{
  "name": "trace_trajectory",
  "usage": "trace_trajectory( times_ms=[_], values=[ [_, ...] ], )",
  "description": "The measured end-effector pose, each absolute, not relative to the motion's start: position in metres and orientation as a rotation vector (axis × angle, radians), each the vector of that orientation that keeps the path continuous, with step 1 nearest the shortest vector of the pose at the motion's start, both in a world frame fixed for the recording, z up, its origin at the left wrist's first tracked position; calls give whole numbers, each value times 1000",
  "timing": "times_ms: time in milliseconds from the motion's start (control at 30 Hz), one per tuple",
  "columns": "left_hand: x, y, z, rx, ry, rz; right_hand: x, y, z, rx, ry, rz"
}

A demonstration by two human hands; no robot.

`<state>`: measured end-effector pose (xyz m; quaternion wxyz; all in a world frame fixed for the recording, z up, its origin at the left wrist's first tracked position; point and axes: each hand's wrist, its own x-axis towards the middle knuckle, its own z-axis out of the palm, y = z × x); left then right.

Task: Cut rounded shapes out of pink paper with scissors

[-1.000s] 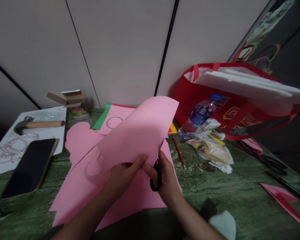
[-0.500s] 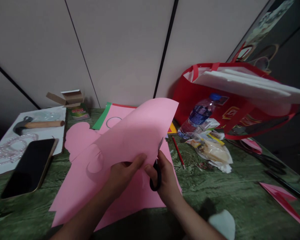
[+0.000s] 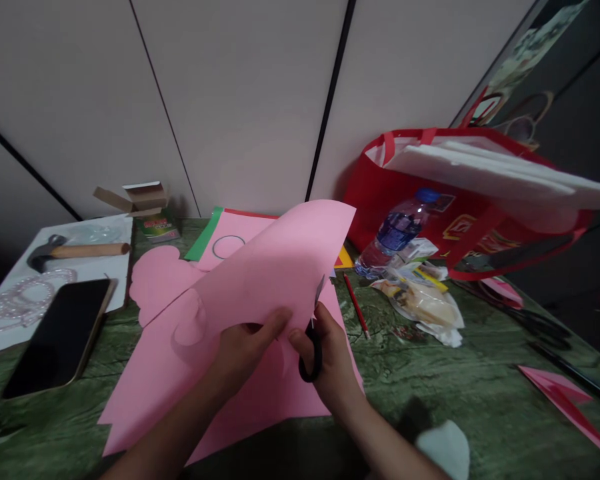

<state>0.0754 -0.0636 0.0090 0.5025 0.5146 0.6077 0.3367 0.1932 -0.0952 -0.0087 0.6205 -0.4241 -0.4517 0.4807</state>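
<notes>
A sheet of pink paper (image 3: pixel 275 267) is lifted and curls upward in the middle of the head view. My left hand (image 3: pixel 247 347) pinches its lower edge, thumb on top and the other fingers hidden beneath. Black-handled scissors (image 3: pixel 318 353) are in my right hand (image 3: pixel 333 353), with the thumb at one loop. Their blades point up at the sheet's right edge, with one blade showing in front of the paper. More pink sheets (image 3: pixel 300 393) lie under both hands. To the left is a pink scalloped cutout (image 3: pixel 157 273).
Left lie a phone (image 3: pixel 57 340), a hammer (image 3: pixel 80 251), clear beads (image 3: pixel 25 300) and a small open box (image 3: pixel 157 223). A red pencil (image 3: pixel 356 305), a water bottle (image 3: pixel 393 233), a plastic packet (image 3: pixel 425 300) and a red bag (image 3: pixel 370 193) are at right. Behind rises a panelled wall (image 3: pixel 240 100).
The scissors' blades look slightly more apart than before. Both hands and the lifted sheet have stayed almost in place.
</notes>
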Motion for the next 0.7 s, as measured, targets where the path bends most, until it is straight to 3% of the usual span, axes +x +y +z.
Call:
trace_trajectory(
  times_ms=[700],
  values=[
    [79,-63,20,1185,1448,873,192,-97,-6,-1079,-1047,1083]
  ],
)
